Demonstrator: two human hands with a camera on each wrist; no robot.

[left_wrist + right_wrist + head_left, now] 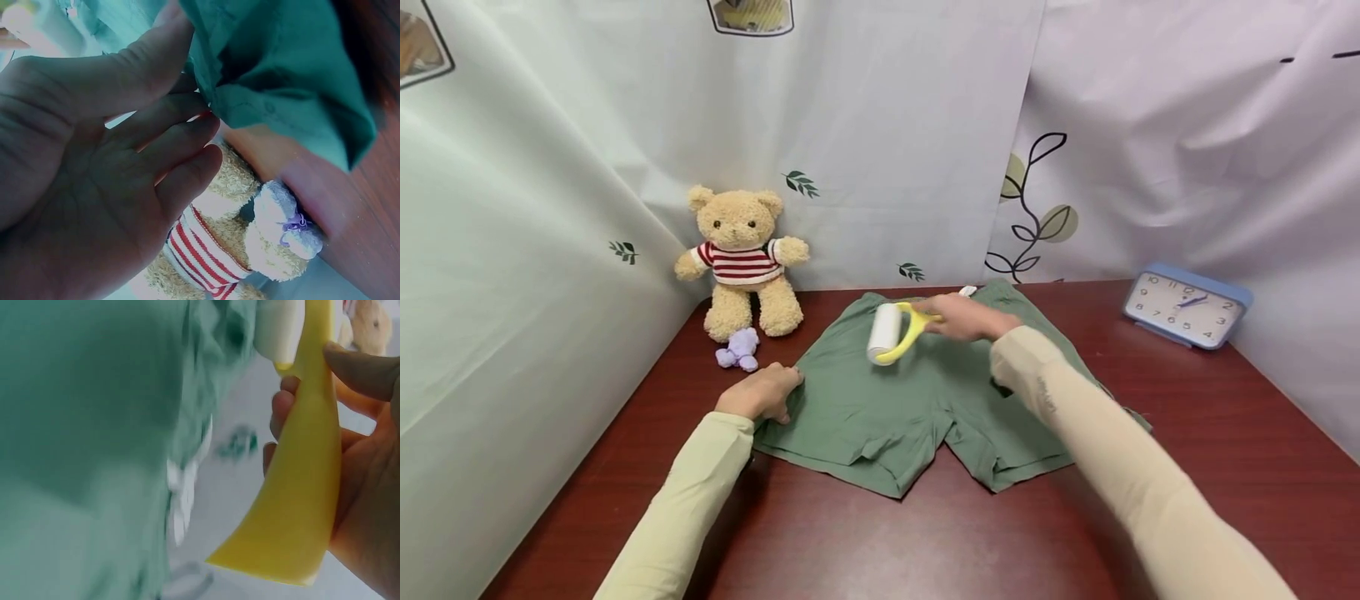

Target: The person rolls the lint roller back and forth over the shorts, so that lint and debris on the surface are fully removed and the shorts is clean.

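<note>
"Fingers [282,405] of the right hand [964,318] curl snugly round the lint roller [886,330], over the shorts [850,417]?"

"Yes; the left hand [765,392] pinches their side edge. If that slips, rolling could bunch them."

"Room?"

"Bare table [970,550] in front; the teddy bear [743,260] crowds far left."

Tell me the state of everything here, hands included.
Green shorts: spread out, creased
Lint roller: held, contact with the shorts unclear
Left hand: pinching the shorts' edge
Right hand: gripping the roller's handle
Teddy bear: upright, dressed
Purple toy: resting by the bear
Clock: face showing
Backdrop: hanging, wrinkled
</note>
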